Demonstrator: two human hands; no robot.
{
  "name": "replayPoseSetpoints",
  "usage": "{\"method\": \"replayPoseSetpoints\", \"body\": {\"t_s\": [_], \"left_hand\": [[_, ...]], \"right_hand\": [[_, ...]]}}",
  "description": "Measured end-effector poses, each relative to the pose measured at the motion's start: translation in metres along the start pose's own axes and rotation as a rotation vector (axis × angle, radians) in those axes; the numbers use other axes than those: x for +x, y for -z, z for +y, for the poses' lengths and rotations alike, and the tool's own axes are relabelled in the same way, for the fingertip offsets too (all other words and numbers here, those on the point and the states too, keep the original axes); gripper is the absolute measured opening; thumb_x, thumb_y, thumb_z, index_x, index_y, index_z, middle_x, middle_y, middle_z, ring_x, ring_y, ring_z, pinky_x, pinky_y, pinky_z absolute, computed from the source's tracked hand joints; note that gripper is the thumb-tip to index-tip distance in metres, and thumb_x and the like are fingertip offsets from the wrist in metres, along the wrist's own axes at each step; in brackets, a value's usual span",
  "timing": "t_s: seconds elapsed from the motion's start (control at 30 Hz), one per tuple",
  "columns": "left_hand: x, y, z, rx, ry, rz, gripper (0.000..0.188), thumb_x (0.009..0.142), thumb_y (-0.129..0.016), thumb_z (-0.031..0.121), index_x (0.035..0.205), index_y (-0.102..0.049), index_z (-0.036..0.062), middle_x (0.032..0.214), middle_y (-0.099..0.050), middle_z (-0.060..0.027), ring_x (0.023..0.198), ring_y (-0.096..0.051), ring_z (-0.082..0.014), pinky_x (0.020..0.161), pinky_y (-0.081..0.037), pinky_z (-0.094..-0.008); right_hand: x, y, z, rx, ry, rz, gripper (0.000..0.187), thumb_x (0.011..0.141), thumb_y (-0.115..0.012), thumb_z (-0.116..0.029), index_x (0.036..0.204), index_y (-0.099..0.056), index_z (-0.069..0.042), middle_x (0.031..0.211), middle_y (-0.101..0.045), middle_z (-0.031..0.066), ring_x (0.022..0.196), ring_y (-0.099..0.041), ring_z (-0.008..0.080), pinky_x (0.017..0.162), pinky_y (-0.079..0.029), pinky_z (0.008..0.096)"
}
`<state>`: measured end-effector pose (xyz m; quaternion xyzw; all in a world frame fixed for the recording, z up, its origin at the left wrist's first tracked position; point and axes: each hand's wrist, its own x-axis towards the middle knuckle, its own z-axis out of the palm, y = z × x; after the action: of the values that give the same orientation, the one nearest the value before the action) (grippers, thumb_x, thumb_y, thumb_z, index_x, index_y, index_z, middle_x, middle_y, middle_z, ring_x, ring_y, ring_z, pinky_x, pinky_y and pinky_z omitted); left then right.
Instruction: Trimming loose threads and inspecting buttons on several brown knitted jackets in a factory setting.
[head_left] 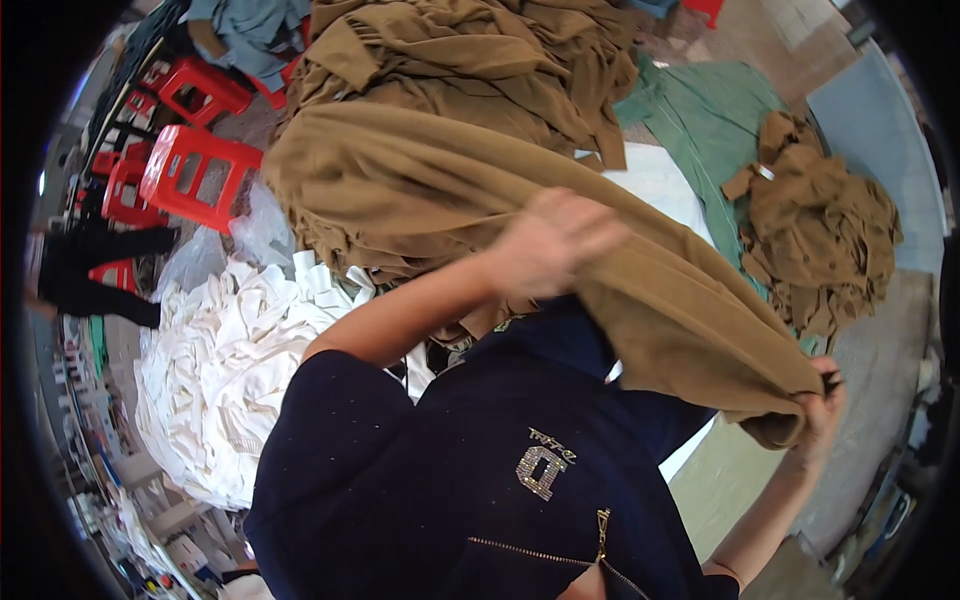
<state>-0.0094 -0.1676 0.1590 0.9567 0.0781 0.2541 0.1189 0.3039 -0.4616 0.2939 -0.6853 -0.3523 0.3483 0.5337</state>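
Note:
A long brown garment [690, 290] stretches across my front, from the large brown pile down to the right. At its lower right end my right hand [822, 405] is closed on the bunched cloth. My left hand [560, 240] is over the middle of the garment, smeared by motion. Whether its fingers grip the cloth or only brush over it, I cannot tell. Behind the garment rises a big heap of brown clothes [470, 60], partly covered by it. The garment's far left end is blurred too.
White cloth pieces [225, 380] are heaped at the left, near clear plastic bags [262, 220]. Red stools [200, 175] stand farther left, beside a person's dark-trousered legs [105, 270]. Green cloth [705, 120] and a smaller brown clothes pile [825, 215] lie at the right.

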Motion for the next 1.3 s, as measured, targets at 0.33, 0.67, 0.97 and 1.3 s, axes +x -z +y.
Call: {"method": "replayPoseSetpoints", "body": {"t_s": [0.33,0.67,0.97,1.3], "left_hand": [[-0.115,0.024,-0.083,-0.155,0.953,-0.434,0.029,0.074,-0.055,0.005,0.102,-0.063,-0.0010,0.090,-0.067,-0.0174,0.090,-0.062,-0.0390,0.078,-0.050,-0.0384],[0.087,0.113,0.031,-1.918,0.732,-0.002,0.028,0.093,-0.055,0.021,0.101,-0.065,-0.0040,0.091,-0.070,-0.0121,0.077,-0.068,-0.0202,0.072,-0.056,-0.0313],[0.159,0.126,0.076,-2.304,0.369,0.216,0.045,0.098,-0.052,0.038,0.112,-0.062,-0.0033,0.101,-0.070,-0.0156,0.089,-0.068,-0.0306,0.083,-0.056,-0.0368],[0.206,0.072,0.055,-2.162,0.302,0.025,0.033,0.093,-0.051,0.025,0.110,-0.061,-0.0013,0.105,-0.068,-0.0133,0.096,-0.066,-0.0261,0.087,-0.053,-0.0380]], "right_hand": [[-0.056,0.111,0.125,-0.020,-0.165,0.475,0.024,0.086,-0.061,-0.010,0.109,-0.057,-0.002,0.102,-0.060,0.0033,0.097,-0.056,0.0129,0.089,-0.045,0.0277],[-0.008,-0.142,0.048,-0.111,0.522,0.126,0.029,0.080,-0.070,-0.009,0.107,-0.063,0.000,0.108,-0.061,0.0109,0.098,-0.058,0.0206,0.083,-0.047,0.0302],[0.014,-0.223,0.031,0.226,0.310,-0.041,0.034,0.078,-0.075,-0.007,0.106,-0.058,0.001,0.101,-0.055,0.0035,0.089,-0.053,0.0105,0.073,-0.043,0.0228],[-0.115,-0.094,-0.023,0.057,0.225,0.361,0.034,0.063,-0.075,-0.026,0.082,-0.060,-0.002,0.075,-0.058,-0.0019,0.068,-0.053,0.0058,0.061,-0.038,0.0206]]}}
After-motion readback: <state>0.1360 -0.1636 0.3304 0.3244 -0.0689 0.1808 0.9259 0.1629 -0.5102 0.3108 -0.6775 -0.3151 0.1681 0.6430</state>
